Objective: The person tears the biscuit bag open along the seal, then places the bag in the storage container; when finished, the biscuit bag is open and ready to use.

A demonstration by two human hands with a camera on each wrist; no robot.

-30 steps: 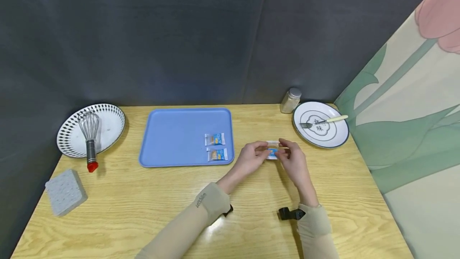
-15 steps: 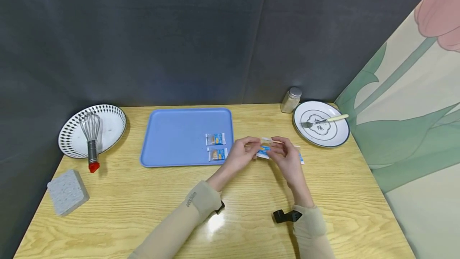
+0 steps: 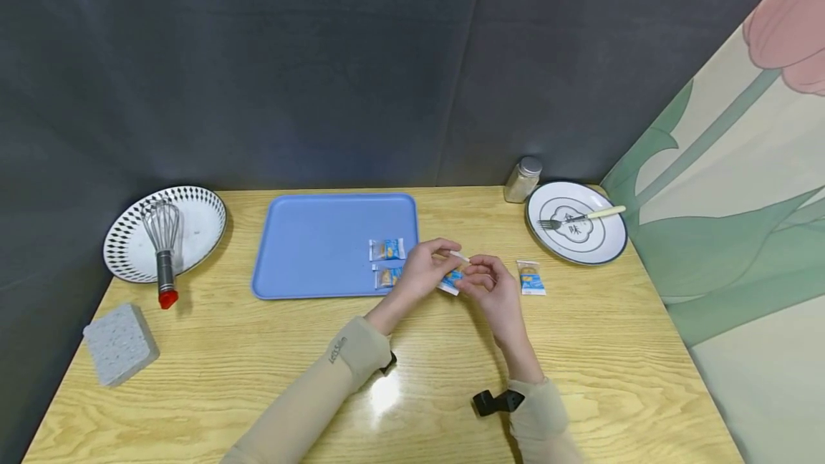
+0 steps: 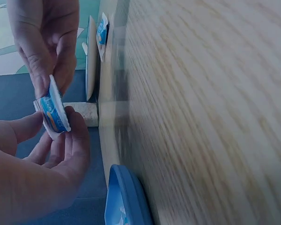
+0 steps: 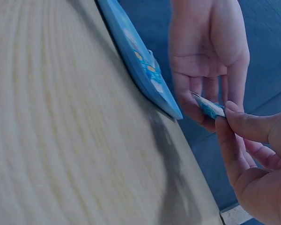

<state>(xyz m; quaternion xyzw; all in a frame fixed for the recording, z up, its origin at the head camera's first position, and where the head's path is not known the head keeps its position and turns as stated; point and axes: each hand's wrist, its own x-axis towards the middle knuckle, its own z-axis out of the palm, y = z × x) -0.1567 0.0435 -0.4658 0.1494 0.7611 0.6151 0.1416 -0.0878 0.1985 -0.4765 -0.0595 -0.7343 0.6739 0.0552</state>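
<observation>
1. Centrally, one small blue-and-white wrapped packet [image 3: 450, 282] is held between both hands, raised off the wooden table [image 3: 213, 385], just beyond the right edge of the blue tray [image 3: 316, 249] in the head view.
2. Left hand [image 3: 422, 271]: fingers curled, thumb against one side of the packet and fingertips against the other – a pinch with only a narrow gap, filled by the packet.
3. Right hand [image 3: 495, 296]: thumb and forefinger nearly closed, pinching the packet's opposite end; the remaining fingers are bent. The right wrist view shows this grip clearly, with the packet tilted.
4. Tray contents: two similar packets near its right side, one behind the other. The rear packet [image 3: 387, 249] is in full view; the front packet [image 3: 387, 278] is partly covered by the left hand.
5. A further loose packet [image 3: 531, 279] lies on the table to the right of the right hand, near the round plate [image 3: 596, 243].
6. Across that plate rests a fork [image 3: 585, 217], its pale handle projecting over the rim; a lidded jar [image 3: 522, 181] stands just beside the plate.
7. Far left: a patterned plate [image 3: 203, 224] bearing a whisk [image 3: 165, 256] – red handle end overhanging the rim – and, nearer the person, a grey speckled block [image 3: 121, 344].
</observation>
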